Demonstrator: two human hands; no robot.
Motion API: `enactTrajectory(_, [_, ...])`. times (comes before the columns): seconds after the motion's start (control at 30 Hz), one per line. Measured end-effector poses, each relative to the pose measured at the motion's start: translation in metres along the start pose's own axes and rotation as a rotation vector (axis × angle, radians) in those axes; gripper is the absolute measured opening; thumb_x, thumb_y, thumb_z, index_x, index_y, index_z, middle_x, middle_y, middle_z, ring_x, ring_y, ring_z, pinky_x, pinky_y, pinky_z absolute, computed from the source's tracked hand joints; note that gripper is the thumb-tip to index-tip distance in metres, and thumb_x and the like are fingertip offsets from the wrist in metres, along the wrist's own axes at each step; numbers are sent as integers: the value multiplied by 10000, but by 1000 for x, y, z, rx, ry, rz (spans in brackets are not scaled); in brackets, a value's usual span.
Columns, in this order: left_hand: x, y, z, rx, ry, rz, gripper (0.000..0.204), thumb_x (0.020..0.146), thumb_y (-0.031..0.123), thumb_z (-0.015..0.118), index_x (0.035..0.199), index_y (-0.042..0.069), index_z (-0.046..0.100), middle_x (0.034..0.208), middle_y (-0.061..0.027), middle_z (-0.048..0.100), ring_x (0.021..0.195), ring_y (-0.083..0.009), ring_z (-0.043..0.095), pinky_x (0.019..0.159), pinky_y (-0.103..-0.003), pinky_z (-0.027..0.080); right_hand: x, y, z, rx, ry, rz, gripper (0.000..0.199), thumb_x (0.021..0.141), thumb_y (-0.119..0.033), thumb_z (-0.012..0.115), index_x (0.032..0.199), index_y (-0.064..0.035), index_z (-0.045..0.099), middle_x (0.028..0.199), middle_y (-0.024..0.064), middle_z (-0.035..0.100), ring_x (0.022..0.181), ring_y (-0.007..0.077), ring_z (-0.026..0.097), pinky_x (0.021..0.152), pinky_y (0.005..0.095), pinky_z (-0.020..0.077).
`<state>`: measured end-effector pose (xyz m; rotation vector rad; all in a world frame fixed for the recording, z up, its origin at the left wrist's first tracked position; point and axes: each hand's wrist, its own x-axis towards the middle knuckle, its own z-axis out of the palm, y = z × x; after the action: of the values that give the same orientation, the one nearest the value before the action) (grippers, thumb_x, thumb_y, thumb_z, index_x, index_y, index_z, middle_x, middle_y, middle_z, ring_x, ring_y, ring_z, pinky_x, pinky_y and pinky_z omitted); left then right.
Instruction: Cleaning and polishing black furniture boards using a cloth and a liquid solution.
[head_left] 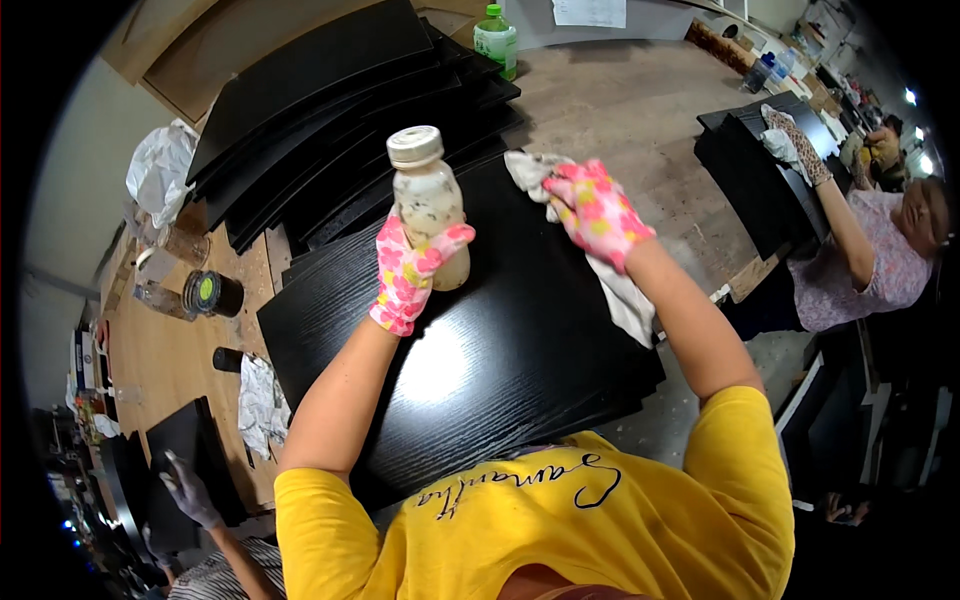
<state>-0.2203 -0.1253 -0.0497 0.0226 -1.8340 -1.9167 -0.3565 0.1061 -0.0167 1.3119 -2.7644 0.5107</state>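
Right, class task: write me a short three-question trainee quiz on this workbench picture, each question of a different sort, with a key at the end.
1. True or false: the left hand holds a capped bottle upright above the black panel.
2. What does the right hand press onto the panel?
A. a brush
B. a white cloth
C. a sponge
3. Fill in: both of the person's hands wear pink ______ gloves.

Key
1. True. The cap is on and the bottle stands upright in the hand.
2. B. The cloth lies under the hand and trails toward the panel's right edge.
3. Flowered.
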Motion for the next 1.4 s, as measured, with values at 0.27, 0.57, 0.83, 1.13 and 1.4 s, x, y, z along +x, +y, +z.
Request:
enactTrajectory(0.27, [-6,-4,3,86,-3,-22,516,747,87,850,1164,-18,565,994,-133,686,871,-236,695,780,-349,589,-9,-7,-22,83,-61,31,272,939,-150,572,1191,-82,649,1272,121,606,1183,372,522,1042,460,418])
enactTrajectory(0.57, [-8,6,13,1,-80,-206,751,676,276,919,1270,20,537,1140,-72,657,1041,-162,632,931,-316,503,26,5,-3,-30,-12,-70,200,864,-50,531,1040,-46,625,1155,163,598,1110,372,519,992,443,437])
enactTrajectory(0.83, [-8,13,13,-31,-48,-225,792,670,307,926,1280,-1,525,1177,-88,649,1092,-170,624,961,-322,497,-70,5,-18,-112,19,-160,253,884,-120,646,1132,-74,667,1208,158,627,1155,396,552,1030,474,434])
enactTrajectory(1.13, [-9,9,13,34,-128,-206,767,687,301,914,1287,22,527,1151,-66,653,1059,-154,627,939,-312,501,60,-19,-9,70,-14,107,254,960,-167,548,1176,-59,629,1205,134,613,1153,393,525,1037,437,414])
enactTrajectory(1.4, [-5,-1,14,-211,-41,-277,694,723,257,893,1268,10,543,1138,-73,659,1045,-162,630,930,-297,501,-138,-20,-23,-106,96,-182,248,803,-4,677,1050,-12,659,1119,179,636,1049,397,580,931,457,488])
